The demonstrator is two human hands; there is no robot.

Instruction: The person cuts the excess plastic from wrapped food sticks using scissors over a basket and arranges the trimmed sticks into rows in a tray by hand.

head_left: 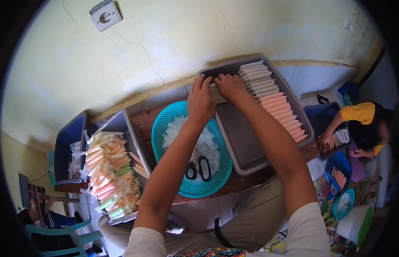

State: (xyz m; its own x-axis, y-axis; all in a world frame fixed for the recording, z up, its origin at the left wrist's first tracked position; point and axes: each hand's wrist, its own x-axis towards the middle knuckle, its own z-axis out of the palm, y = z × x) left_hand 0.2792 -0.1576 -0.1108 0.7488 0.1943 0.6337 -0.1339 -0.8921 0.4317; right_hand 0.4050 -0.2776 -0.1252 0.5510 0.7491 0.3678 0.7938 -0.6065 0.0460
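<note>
My left hand [201,100] and my right hand [231,89] are close together over the far left corner of a grey tray [242,147]. The fingers of both are bent and closed. A pale object [217,95] shows partly between the hands; its kind is hidden by them. Along the tray's right side lie rows of filled plastic tubes, greyish-white ones [259,79] at the back and pink ones [283,113] nearer. Beneath my left forearm is a turquoise basket [225,180], holding clear plastic wrappers [208,143] and black-handled scissors [204,168].
A second grey tray [135,137] at left is heaped with coloured filled tubes [114,171]. Beyond it stands a dark blue bin [71,132]. At right, a person in yellow sleeves [358,112] reaches into another bin with white tubes [341,137]. The wall is close behind the trays.
</note>
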